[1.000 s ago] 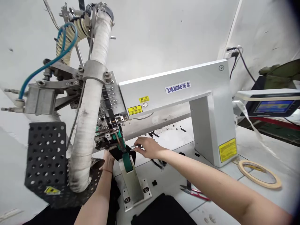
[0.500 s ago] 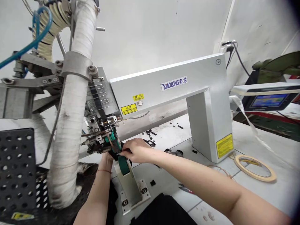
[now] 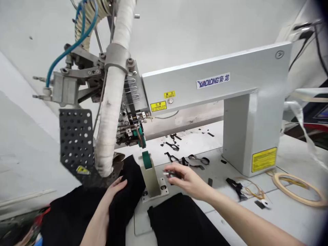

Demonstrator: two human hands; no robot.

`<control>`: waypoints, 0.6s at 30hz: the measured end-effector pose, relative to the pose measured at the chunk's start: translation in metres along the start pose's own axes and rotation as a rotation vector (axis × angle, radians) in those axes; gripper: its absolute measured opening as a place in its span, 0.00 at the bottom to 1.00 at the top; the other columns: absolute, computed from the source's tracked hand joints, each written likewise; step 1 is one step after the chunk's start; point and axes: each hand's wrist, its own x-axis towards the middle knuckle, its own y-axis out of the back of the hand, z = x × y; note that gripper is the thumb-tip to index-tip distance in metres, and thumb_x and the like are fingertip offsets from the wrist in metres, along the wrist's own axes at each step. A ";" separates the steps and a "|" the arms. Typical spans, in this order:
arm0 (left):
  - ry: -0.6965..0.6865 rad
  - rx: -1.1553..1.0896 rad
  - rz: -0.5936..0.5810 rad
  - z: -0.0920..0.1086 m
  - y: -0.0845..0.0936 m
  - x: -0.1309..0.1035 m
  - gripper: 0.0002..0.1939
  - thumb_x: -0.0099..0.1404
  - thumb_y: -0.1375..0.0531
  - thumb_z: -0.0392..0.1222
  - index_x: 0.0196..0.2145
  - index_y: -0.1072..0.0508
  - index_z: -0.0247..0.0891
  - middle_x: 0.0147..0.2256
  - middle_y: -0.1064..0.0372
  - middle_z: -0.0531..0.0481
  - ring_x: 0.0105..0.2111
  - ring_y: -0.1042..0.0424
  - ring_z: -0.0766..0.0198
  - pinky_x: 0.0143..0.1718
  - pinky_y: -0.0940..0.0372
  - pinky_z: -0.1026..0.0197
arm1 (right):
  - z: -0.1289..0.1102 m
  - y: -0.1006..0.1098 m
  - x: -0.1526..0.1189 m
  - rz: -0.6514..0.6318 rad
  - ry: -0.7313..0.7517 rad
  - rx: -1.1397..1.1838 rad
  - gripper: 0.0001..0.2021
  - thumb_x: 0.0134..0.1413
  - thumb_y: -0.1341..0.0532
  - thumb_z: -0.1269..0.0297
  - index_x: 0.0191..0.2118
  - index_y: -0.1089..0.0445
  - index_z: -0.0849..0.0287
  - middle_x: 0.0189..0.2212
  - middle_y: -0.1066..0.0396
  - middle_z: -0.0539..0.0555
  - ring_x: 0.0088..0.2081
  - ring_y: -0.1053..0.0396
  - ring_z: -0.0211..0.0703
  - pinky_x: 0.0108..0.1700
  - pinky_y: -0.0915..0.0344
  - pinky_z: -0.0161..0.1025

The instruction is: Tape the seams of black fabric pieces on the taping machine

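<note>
White table [image 3: 294,218]: black scraps [image 3: 234,186] scattered, 1 tan tape ring [image 3: 276,181], tangled yellowish strip [image 3: 258,195], small white disc [image 3: 265,204].

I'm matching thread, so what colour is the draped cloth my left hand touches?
The draped cloth is plain black, clearest in the head view.

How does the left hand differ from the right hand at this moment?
The left hand touches black fabric; the right hand grips a small, partly hidden tool. The left hand is left of the lower green roller, the right hand to its right. Both hands are bare.
</note>
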 end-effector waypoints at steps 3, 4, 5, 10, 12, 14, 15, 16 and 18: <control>0.089 -0.076 0.030 -0.011 -0.003 -0.057 0.17 0.47 0.30 0.37 0.36 0.27 0.40 0.30 0.24 0.50 0.32 0.23 0.58 0.32 0.30 0.62 | -0.017 -0.029 -0.020 -0.077 0.037 -0.015 0.10 0.55 0.40 0.64 0.44 0.29 0.56 0.38 0.31 0.53 0.39 0.32 0.40 0.43 0.36 0.37; 0.092 -0.093 0.039 -0.011 -0.005 -0.072 0.17 0.48 0.30 0.37 0.37 0.28 0.41 0.31 0.24 0.51 0.34 0.23 0.58 0.34 0.30 0.62 | -0.022 -0.037 -0.022 -0.089 0.051 -0.037 0.10 0.56 0.41 0.63 0.43 0.29 0.56 0.36 0.31 0.53 0.37 0.32 0.39 0.41 0.36 0.36; 0.083 -0.092 0.043 -0.009 -0.008 -0.085 0.18 0.49 0.31 0.37 0.38 0.29 0.42 0.33 0.23 0.51 0.36 0.23 0.58 0.35 0.30 0.62 | -0.027 -0.043 -0.024 -0.094 0.068 -0.062 0.10 0.57 0.42 0.62 0.43 0.29 0.56 0.35 0.32 0.52 0.34 0.33 0.38 0.38 0.36 0.35; -0.020 0.069 0.039 0.004 -0.017 -0.120 0.26 0.51 0.32 0.43 0.48 0.29 0.43 0.43 0.25 0.47 0.43 0.26 0.54 0.43 0.32 0.58 | -0.055 -0.057 -0.013 -0.006 0.252 -0.291 0.11 0.58 0.42 0.57 0.41 0.28 0.58 0.32 0.31 0.53 0.32 0.33 0.38 0.34 0.39 0.34; -0.086 0.122 0.068 0.006 -0.021 -0.127 0.27 0.50 0.32 0.45 0.49 0.28 0.41 0.46 0.26 0.45 0.47 0.28 0.52 0.46 0.33 0.56 | -0.068 -0.058 -0.008 0.017 0.319 -0.416 0.12 0.58 0.42 0.55 0.40 0.28 0.58 0.32 0.30 0.53 0.31 0.33 0.38 0.33 0.40 0.34; -0.144 0.159 0.089 0.008 -0.025 -0.133 0.27 0.49 0.31 0.47 0.48 0.27 0.41 0.48 0.27 0.45 0.50 0.31 0.50 0.51 0.36 0.54 | -0.080 -0.057 -0.006 0.013 0.356 -0.514 0.13 0.58 0.43 0.54 0.38 0.28 0.58 0.31 0.30 0.53 0.30 0.32 0.38 0.32 0.41 0.35; -0.169 0.176 0.095 0.008 -0.027 -0.135 0.27 0.49 0.32 0.47 0.48 0.26 0.42 0.50 0.28 0.46 0.52 0.32 0.50 0.53 0.38 0.54 | -0.085 -0.056 -0.006 0.006 0.368 -0.550 0.13 0.58 0.43 0.54 0.38 0.28 0.58 0.32 0.29 0.53 0.30 0.32 0.39 0.32 0.41 0.35; -0.191 0.193 0.100 0.008 -0.029 -0.137 0.27 0.49 0.32 0.47 0.48 0.26 0.43 0.51 0.29 0.47 0.53 0.34 0.51 0.55 0.40 0.55 | -0.089 -0.056 -0.005 -0.002 0.376 -0.580 0.13 0.59 0.43 0.54 0.38 0.28 0.58 0.32 0.29 0.54 0.31 0.32 0.39 0.31 0.41 0.35; -0.231 0.232 0.100 0.008 -0.031 -0.140 0.27 0.51 0.33 0.48 0.49 0.27 0.46 0.52 0.30 0.49 0.55 0.36 0.53 0.57 0.43 0.56 | -0.096 -0.054 -0.006 -0.019 0.380 -0.628 0.14 0.59 0.44 0.53 0.37 0.28 0.58 0.33 0.28 0.54 0.31 0.31 0.39 0.31 0.42 0.35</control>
